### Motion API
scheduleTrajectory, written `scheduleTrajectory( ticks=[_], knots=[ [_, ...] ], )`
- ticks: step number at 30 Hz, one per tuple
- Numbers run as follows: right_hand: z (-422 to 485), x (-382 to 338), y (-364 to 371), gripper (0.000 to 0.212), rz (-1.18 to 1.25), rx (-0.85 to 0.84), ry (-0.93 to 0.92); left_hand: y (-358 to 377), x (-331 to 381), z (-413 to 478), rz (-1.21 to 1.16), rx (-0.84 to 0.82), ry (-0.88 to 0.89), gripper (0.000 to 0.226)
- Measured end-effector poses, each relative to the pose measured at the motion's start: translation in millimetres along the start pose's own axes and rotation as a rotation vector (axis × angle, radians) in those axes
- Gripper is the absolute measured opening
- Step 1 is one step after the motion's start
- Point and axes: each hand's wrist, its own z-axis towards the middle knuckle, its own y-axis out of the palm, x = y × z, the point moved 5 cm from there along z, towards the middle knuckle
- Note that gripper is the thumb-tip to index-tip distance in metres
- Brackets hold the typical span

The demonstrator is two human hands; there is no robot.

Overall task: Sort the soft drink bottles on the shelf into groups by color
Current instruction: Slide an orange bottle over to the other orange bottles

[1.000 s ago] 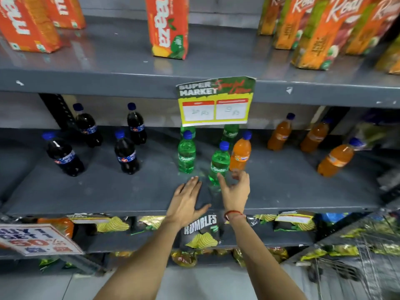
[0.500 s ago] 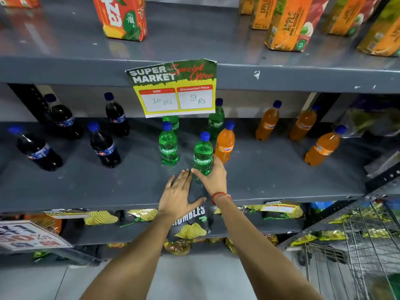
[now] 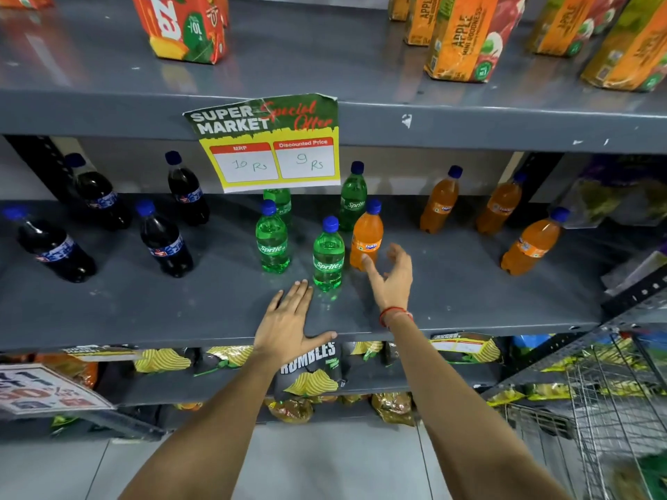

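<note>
A price sign (image 3: pixel 269 146) hides the rear green bottle's (image 3: pixel 278 201) top, while on the shelf (image 3: pixel 451 301) the right hand (image 3: pixel 391 279), grip released, thumb touches the orange Fanta bottle (image 3: pixel 366 237); left hand (image 3: pixel 288 324) lies flat, empty.

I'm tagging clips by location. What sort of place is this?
Most likely a supermarket aisle: a "Super Market Special Offer" price tag on grey shelving, soft drink bottles in rows, and a wire trolley at right.

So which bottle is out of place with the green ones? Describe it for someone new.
Find the yellow price sign on the shelf edge. Just below stands a cluster of green bottles. The orange bottle at its right side, by the right hand, is the only orange one there.
</note>
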Motion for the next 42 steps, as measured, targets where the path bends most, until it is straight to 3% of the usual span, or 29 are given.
scheduleTrajectory(
  ticks=[4, 7, 9, 26, 37, 42],
  knots=[
    [23.9, -5.0, 13.6, 0.078, -0.098, -0.142, 0.013, 1.3, -0.6, 0.8, 0.004, 0.012, 0.006, 0.105],
    [31.0, -10.5, 17.7, 0.050, -0.116, -0.129, -0.023, 1.4, -1.1, 1.9, 0.023, 0.017, 0.010, 0.110],
    [31.5, -12.3, 16.0, 0.042, -0.134, -0.106, -0.032, 1.6, -1.5, 2.4, 0.037, -0.007, 0.010, 0.114],
    [66.2, 9.8, -88.8, 0.043, -0.253, 0.039, 0.019, 3.4, -1.6, -3.4, 0.038, -0.017, -0.012, 0.115],
    [83.3, 24.5, -119.7, 0.054, -0.199, -0.054, 0.062, 5.0, -2.3, 0.5, -0.008, -0.025, -0.021, 0.112],
    [73.9, 35.9, -120.3, 0.087, -0.162, 0.051, 0.120, 4.4, -1.7, 1.5, 0.008, -0.028, -0.027, 0.112]
  ],
)
